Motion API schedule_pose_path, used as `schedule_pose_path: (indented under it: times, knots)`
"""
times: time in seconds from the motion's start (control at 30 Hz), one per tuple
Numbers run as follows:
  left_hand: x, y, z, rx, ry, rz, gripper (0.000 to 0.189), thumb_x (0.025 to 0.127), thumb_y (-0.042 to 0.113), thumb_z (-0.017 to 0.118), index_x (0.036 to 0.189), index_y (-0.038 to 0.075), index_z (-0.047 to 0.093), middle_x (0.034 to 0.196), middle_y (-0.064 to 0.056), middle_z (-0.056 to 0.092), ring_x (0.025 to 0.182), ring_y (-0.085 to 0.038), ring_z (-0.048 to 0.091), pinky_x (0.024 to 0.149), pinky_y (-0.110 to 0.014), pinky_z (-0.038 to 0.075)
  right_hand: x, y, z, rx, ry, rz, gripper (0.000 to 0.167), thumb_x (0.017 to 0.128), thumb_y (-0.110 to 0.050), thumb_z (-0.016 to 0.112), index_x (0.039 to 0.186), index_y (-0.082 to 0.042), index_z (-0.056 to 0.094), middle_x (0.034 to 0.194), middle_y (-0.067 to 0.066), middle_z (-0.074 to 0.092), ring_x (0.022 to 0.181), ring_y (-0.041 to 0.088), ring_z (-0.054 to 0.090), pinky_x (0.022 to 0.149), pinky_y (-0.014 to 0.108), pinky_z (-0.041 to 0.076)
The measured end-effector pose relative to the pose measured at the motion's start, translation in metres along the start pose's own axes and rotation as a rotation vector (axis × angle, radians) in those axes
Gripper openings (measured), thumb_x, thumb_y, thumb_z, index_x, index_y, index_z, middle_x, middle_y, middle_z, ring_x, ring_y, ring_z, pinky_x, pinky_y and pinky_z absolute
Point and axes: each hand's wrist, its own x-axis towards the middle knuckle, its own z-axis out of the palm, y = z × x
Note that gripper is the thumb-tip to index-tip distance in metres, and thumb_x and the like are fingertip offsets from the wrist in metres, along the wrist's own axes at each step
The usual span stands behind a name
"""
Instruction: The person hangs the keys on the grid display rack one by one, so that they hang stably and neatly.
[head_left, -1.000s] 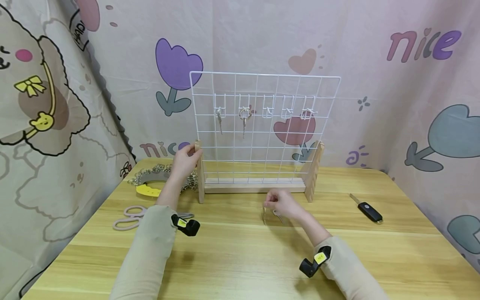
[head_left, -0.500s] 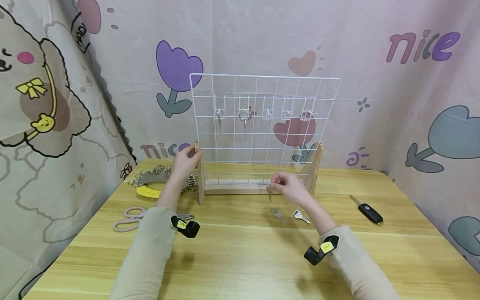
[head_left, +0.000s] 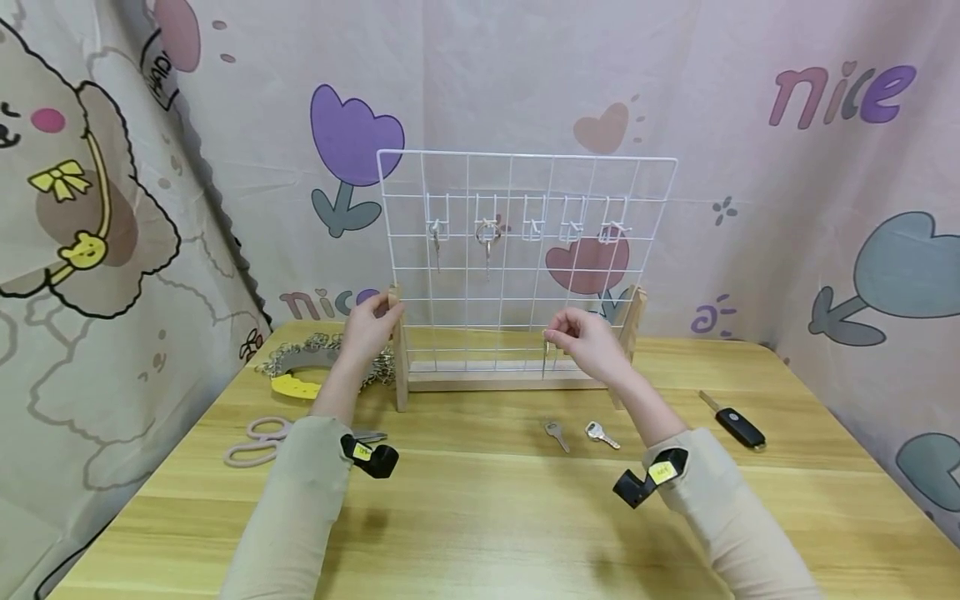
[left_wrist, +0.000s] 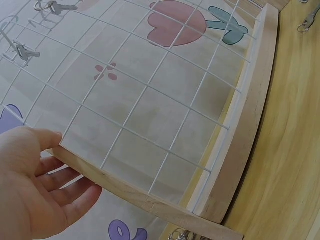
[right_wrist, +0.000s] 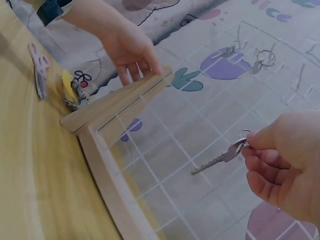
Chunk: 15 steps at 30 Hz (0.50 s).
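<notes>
My left hand (head_left: 366,329) holds the top of the left wooden upright (left_wrist: 135,192) of a rack, thumb on one side and fingers on the other. The rack carries a white wire grid (head_left: 525,157) with a row of hooks. One key (head_left: 437,250) hangs on the leftmost hook, and another key with a ring (head_left: 488,248) on the hook beside it. In front of the grid's lower right, my right hand (head_left: 588,343) pinches a silver key (right_wrist: 220,160) by its small ring, the blade pointing down. Two loose keys, one (head_left: 557,435) left of the other (head_left: 602,435), lie below on the table.
A black car key (head_left: 740,426) lies at the right of the wooden table (head_left: 480,517). Pink-handled scissors (head_left: 251,452) lie at the left, partly under my left forearm. Behind them is a yellow-and-grey band (head_left: 296,387) with many chain rings. A printed curtain (head_left: 510,75) hangs behind.
My right hand has lifted the key from the table up in front of the grid, uncovering the two loose keys. My left hand stays on the upright.
</notes>
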Motion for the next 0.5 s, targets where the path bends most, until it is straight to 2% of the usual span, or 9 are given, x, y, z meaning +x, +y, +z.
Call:
schedule_pose_path:
  times: [0.23, 0.5]
  knots:
    - [0.001, 0.001, 0.0, -0.023, -0.008, -0.001, 0.057, 0.097, 0.027, 0.048, 0.143, -0.001, 0.029, 0.14, -0.022, 0.038, 0.127, -0.033, 0.038, 0.098, -0.043, 0.041, 0.006, -0.013, -0.01, -0.028, 0.047, -0.033, 0.007, 0.089, -0.009, 0.063, 0.086, -0.003, 0.06, 0.068, 0.004, 0.053, 0.06, 0.015, 0.046, 0.051, 0.022, 0.039]
    - [0.001, 0.0, 0.0, -0.03, 0.003, -0.006, 0.056, 0.097, 0.026, 0.049, 0.142, -0.001, 0.032, 0.139, -0.021, 0.04, 0.126, -0.033, 0.039, 0.099, -0.043, 0.041, 0.014, -0.028, -0.016, 0.023, 0.114, -0.056, 0.008, 0.09, -0.009, 0.061, 0.087, -0.002, 0.059, 0.07, 0.005, 0.053, 0.061, 0.016, 0.045, 0.05, 0.021, 0.036]
